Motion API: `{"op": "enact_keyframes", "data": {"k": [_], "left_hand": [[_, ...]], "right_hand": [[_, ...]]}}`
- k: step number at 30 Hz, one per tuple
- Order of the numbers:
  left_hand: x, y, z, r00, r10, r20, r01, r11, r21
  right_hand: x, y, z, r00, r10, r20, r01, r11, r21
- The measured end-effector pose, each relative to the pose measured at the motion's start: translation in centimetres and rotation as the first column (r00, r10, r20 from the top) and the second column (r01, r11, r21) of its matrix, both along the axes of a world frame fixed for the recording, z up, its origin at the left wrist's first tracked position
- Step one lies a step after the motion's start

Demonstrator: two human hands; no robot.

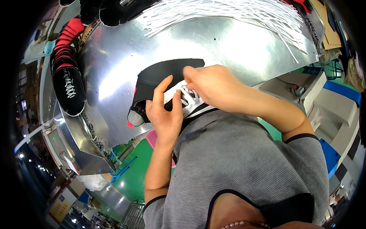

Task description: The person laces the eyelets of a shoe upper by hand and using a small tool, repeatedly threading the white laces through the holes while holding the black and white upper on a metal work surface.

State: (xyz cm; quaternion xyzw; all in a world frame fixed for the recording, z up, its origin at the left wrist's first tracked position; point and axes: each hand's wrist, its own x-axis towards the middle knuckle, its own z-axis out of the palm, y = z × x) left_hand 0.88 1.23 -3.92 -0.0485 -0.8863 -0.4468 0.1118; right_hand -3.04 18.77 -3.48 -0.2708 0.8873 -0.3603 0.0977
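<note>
A black shoe upper with a grey toe end and small red edges lies at the table's near edge, against my body. White laces criss-cross its opening. My left hand grips the upper beside the lacing, its thumb and index finger apart and its other fingers partly hidden. Over the top of the lacing, my right hand is closed in a pinch on a white shoelace, most of which its fingers cover.
The metal table carries a wide pile of loose white laces at the far side. A row of stacked black and red shoe uppers runs along the left edge, and more black uppers lie far left. At right stands a white plastic bin.
</note>
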Motion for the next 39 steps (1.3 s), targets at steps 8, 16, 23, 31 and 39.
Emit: {"op": "enact_keyframes", "data": {"k": [8, 16, 23, 31, 39], "left_hand": [[0.5, -0.9, -0.1, 0.992, 0.032, 0.121, -0.034, 0.999, 0.012], [-1.2, -0.2, 0.4, 0.962, 0.034, 0.271, -0.106, 0.96, 0.26], [-0.5, -2.3, 2.3, 0.817, -0.366, 0.446, 0.017, 0.788, 0.615], [-1.8, -1.6, 2.2, 0.816, -0.339, 0.468, -0.068, 0.747, 0.661], [-3.5, -1.7, 1.4, 0.904, -0.096, 0.416, -0.133, 0.863, 0.488]], "right_hand": [[-1.3, -0.6, 1.0, 0.996, 0.082, 0.04, -0.084, 0.995, 0.056], [-0.3, -0.1, -1.9, 0.926, -0.312, 0.212, 0.376, 0.811, -0.449], [-1.9, -0.6, -4.2, 0.865, -0.489, 0.111, 0.438, 0.628, -0.643], [-0.8, -0.8, -2.8, 0.882, -0.147, -0.447, -0.034, 0.927, -0.373], [2.8, -0.8, -0.6, 0.924, 0.067, -0.377, -0.321, 0.672, -0.667]]}}
